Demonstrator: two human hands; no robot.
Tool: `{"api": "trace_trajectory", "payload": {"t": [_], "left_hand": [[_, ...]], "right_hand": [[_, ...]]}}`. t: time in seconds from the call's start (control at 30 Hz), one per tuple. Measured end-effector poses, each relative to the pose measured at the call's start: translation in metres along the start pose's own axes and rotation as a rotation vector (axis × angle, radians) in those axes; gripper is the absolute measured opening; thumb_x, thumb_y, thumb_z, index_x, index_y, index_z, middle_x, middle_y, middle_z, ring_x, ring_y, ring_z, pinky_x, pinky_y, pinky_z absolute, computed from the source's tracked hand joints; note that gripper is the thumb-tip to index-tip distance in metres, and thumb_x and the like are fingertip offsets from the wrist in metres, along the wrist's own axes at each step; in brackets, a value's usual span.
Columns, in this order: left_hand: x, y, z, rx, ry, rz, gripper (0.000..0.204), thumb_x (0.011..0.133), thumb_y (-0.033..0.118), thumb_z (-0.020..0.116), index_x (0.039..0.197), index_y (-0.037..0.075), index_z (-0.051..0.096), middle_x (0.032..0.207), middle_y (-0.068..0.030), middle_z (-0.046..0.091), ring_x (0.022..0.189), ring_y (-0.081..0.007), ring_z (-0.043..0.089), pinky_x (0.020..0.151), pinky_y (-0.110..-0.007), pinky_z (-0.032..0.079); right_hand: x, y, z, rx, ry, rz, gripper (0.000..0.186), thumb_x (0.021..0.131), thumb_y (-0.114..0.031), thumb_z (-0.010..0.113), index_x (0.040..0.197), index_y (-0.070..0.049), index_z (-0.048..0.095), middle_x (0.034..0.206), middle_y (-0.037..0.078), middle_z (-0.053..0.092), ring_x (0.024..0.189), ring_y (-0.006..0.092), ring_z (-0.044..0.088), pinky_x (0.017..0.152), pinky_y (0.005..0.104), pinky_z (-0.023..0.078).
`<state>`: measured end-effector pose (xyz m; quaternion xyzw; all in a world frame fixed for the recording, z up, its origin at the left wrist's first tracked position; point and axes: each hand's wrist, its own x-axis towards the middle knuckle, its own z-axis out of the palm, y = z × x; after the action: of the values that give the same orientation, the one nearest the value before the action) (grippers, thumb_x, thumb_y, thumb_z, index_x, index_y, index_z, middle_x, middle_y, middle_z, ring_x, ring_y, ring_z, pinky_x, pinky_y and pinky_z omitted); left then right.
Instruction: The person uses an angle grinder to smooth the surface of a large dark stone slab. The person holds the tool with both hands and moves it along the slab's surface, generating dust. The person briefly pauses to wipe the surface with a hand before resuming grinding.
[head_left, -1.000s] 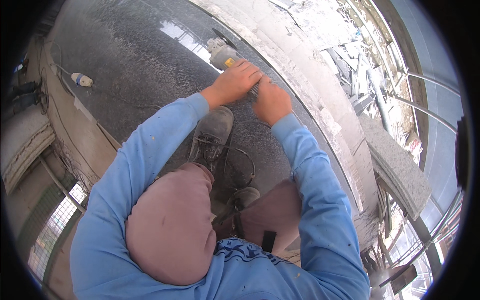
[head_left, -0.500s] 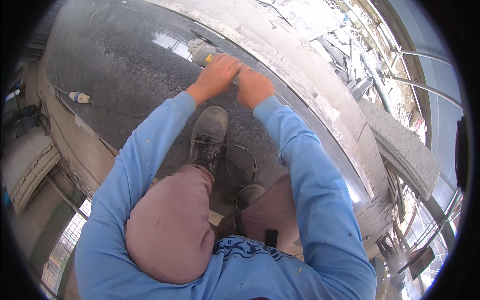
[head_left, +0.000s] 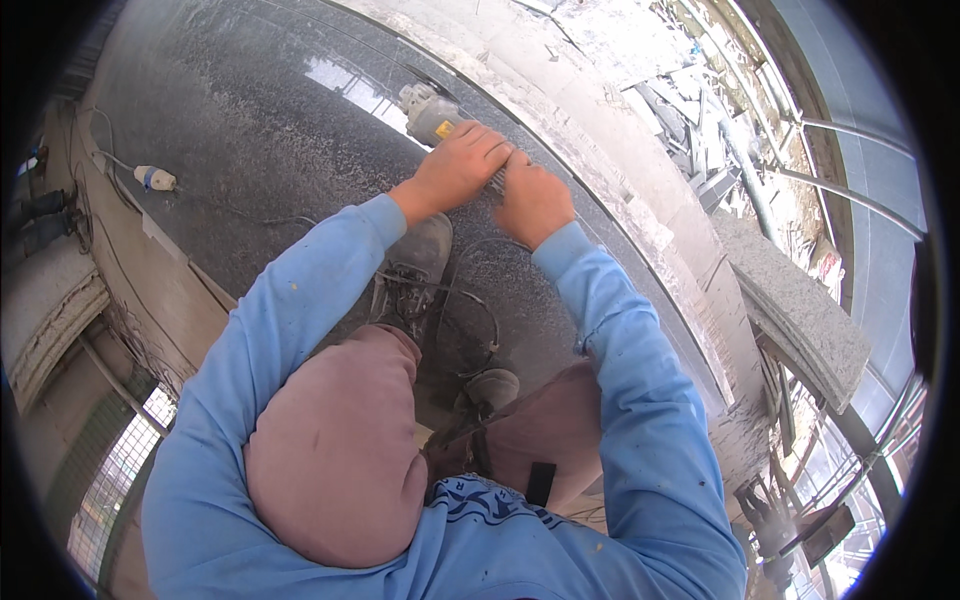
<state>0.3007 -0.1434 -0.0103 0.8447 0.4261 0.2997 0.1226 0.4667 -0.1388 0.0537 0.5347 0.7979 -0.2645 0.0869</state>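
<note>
Both my hands are wrapped around the body of an angle grinder [head_left: 428, 112], my left hand [head_left: 458, 170] nearer its grey metal head and my right hand [head_left: 537, 203] behind it. Its thin dark disc stands edge-on at the far side of the head, by the dusty edge of a large dark stone slab [head_left: 240, 110]. Whether the disc touches the stone I cannot make out. A dark cord [head_left: 493, 322] loops between my boots, and one boot [head_left: 425, 250] rests on the slab just below my left hand.
A pale cable connector [head_left: 154, 179] lies on the slab's left part, with cable running from it. Beyond the slab's far edge is a dusty pale surface [head_left: 600, 150], then broken stone pieces [head_left: 670, 115]. A thick stone slab [head_left: 795, 300] juts out at the right.
The grinder and both my hands have shifted to the right and slightly nearer along the slab's edge. My grip looks the same.
</note>
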Motion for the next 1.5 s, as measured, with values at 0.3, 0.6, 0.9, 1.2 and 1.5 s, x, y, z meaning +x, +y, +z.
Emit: {"api": "trace_trajectory", "payload": {"t": [0.3, 0.6, 0.9, 1.2, 1.5], "left_hand": [[-0.004, -0.02, -0.002, 0.002, -0.024, 0.007, 0.032, 0.074, -0.001, 0.068, 0.106, 0.001, 0.063, 0.107, -0.0122, 0.064, 0.107, -0.0347, 0.061, 0.098, -0.046, 0.048], [-0.008, -0.038, -0.007, 0.045, -0.04, 0.008, 0.034, 0.074, -0.001, 0.067, 0.108, 0.001, 0.063, 0.11, -0.0134, 0.065, 0.109, -0.0354, 0.061, 0.1, -0.046, 0.048], [0.002, -0.001, 0.001, 0.063, 0.04, 0.03, 0.023, 0.084, 0.008, 0.063, 0.106, 0.001, 0.064, 0.102, -0.0113, 0.066, 0.101, -0.0304, 0.064, 0.096, -0.042, 0.049], [-0.001, -0.016, 0.002, 0.024, -0.031, 0.004, 0.033, 0.075, 0.0, 0.068, 0.107, 0.001, 0.062, 0.106, -0.0132, 0.063, 0.107, -0.0343, 0.061, 0.099, -0.046, 0.048], [-0.004, -0.025, 0.0, 0.019, -0.005, -0.001, 0.031, 0.077, 0.002, 0.067, 0.108, 0.002, 0.063, 0.108, -0.0119, 0.065, 0.107, -0.0341, 0.061, 0.098, -0.046, 0.048]], "right_hand": [[0.018, -0.002, 0.014, 0.034, 0.038, -0.033, 0.042, 0.08, -0.009, 0.072, 0.114, 0.003, 0.051, 0.097, 0.026, 0.073, 0.091, 0.0429, 0.073, 0.079, 0.0503, 0.059], [0.034, -0.012, 0.017, 0.05, 0.025, -0.047, 0.041, 0.079, -0.009, 0.074, 0.112, 0.003, 0.052, 0.097, 0.026, 0.072, 0.092, 0.042, 0.072, 0.08, 0.0488, 0.059], [0.001, 0.003, 0.003, 0.0, -0.007, -0.013, 0.048, 0.076, -0.013, 0.077, 0.113, 0.003, 0.05, 0.094, 0.027, 0.072, 0.087, 0.0441, 0.072, 0.076, 0.0509, 0.06], [0.017, 0.006, 0.014, 0.013, 0.014, -0.041, 0.048, 0.077, -0.011, 0.076, 0.115, 0.002, 0.051, 0.094, 0.026, 0.072, 0.087, 0.0439, 0.072, 0.076, 0.0506, 0.06], [0.024, -0.005, 0.01, 0.035, -0.003, -0.022, 0.043, 0.079, -0.01, 0.074, 0.113, 0.003, 0.052, 0.095, 0.026, 0.072, 0.091, 0.0426, 0.073, 0.079, 0.0493, 0.06]]}}
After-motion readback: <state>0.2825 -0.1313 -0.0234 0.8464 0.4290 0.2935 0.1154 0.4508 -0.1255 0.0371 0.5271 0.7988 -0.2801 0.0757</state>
